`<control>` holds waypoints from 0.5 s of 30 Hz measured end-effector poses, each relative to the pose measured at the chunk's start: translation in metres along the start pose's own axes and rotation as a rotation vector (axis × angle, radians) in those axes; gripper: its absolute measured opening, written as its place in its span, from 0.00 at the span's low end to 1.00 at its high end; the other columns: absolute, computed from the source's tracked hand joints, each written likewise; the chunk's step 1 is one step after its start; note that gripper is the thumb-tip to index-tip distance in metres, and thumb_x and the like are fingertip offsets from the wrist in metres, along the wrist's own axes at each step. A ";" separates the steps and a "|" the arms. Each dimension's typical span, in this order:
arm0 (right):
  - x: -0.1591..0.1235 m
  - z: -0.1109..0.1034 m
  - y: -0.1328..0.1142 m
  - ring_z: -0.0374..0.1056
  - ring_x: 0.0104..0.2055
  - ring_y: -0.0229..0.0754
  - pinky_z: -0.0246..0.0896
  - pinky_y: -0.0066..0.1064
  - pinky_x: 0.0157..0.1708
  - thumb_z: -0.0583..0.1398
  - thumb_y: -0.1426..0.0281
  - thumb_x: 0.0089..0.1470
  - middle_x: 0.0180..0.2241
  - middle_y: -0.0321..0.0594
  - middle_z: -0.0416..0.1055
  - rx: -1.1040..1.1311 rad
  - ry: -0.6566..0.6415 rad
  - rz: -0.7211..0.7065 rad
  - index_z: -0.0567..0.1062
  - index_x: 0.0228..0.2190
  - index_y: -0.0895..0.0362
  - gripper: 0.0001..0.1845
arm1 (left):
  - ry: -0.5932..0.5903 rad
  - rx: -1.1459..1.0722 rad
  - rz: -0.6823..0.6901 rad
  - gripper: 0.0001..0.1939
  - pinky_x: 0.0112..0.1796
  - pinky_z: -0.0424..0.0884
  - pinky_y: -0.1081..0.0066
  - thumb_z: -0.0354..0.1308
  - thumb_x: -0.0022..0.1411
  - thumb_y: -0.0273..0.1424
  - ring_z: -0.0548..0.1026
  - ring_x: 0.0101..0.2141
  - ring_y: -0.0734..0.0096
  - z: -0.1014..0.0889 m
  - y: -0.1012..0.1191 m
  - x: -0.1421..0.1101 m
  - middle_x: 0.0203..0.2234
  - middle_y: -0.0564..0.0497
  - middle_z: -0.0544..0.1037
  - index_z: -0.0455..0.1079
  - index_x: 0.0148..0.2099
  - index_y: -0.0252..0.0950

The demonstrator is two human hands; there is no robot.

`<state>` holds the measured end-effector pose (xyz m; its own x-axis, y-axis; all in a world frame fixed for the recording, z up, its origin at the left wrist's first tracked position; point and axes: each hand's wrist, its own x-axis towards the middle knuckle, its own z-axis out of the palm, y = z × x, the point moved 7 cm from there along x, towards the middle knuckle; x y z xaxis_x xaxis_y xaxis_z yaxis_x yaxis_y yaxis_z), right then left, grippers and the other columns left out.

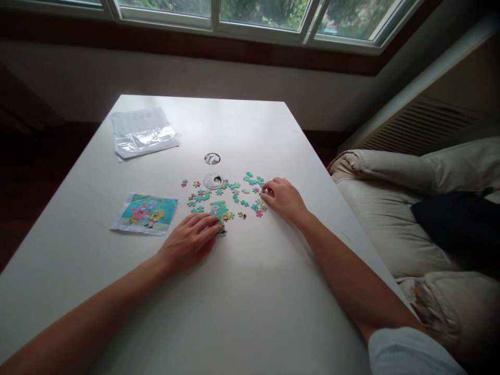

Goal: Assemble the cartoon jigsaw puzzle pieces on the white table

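Observation:
Several small turquoise and pink jigsaw pieces [234, 190] lie scattered in the middle of a white table [250, 291]. A small joined section of the puzzle [220, 210] lies at their near edge. My left hand [189, 241] lies flat with its fingers stretched out, fingertips resting on that joined section. My right hand [283, 198] sits at the right edge of the scatter, fingers curled in a pinch at a loose piece [261, 194]. A printed cartoon reference picture [145, 213] lies left of my left hand.
A clear plastic bag on a sheet of paper [142, 136] lies at the far left of the table. A round cable hole [212, 158] and a round cap [213, 180] sit behind the pieces. A cream sofa [394, 219] with a dark cushion [457, 221] stands at the right.

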<state>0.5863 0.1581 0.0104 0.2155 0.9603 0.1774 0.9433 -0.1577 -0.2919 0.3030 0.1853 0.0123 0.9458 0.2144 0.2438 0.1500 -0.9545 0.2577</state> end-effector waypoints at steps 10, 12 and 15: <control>0.003 0.004 -0.001 0.65 0.41 0.47 0.60 0.37 0.45 0.61 0.68 0.58 0.35 0.41 0.70 0.126 0.012 -0.043 0.79 0.41 0.52 0.09 | -0.035 -0.027 0.045 0.20 0.58 0.67 0.52 0.54 0.67 0.27 0.67 0.59 0.55 -0.002 0.006 0.002 0.58 0.44 0.73 0.68 0.60 0.41; 0.004 0.002 0.002 0.66 0.40 0.46 0.61 0.36 0.44 0.60 0.68 0.59 0.35 0.41 0.71 0.155 0.012 -0.050 0.80 0.42 0.52 0.10 | -0.043 -0.017 0.048 0.20 0.59 0.67 0.52 0.53 0.68 0.27 0.67 0.59 0.55 -0.002 0.006 0.001 0.58 0.44 0.72 0.68 0.61 0.41; 0.005 -0.004 0.017 0.68 0.37 0.43 0.62 0.34 0.40 0.60 0.69 0.58 0.35 0.39 0.73 0.213 -0.037 -0.015 0.79 0.42 0.53 0.10 | -0.045 -0.009 0.051 0.20 0.59 0.66 0.53 0.53 0.68 0.27 0.67 0.59 0.55 -0.001 0.006 0.001 0.58 0.45 0.72 0.68 0.60 0.40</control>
<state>0.6041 0.1595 0.0100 0.1883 0.9706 0.1501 0.8711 -0.0945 -0.4819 0.3046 0.1800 0.0153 0.9642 0.1560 0.2146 0.0990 -0.9619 0.2547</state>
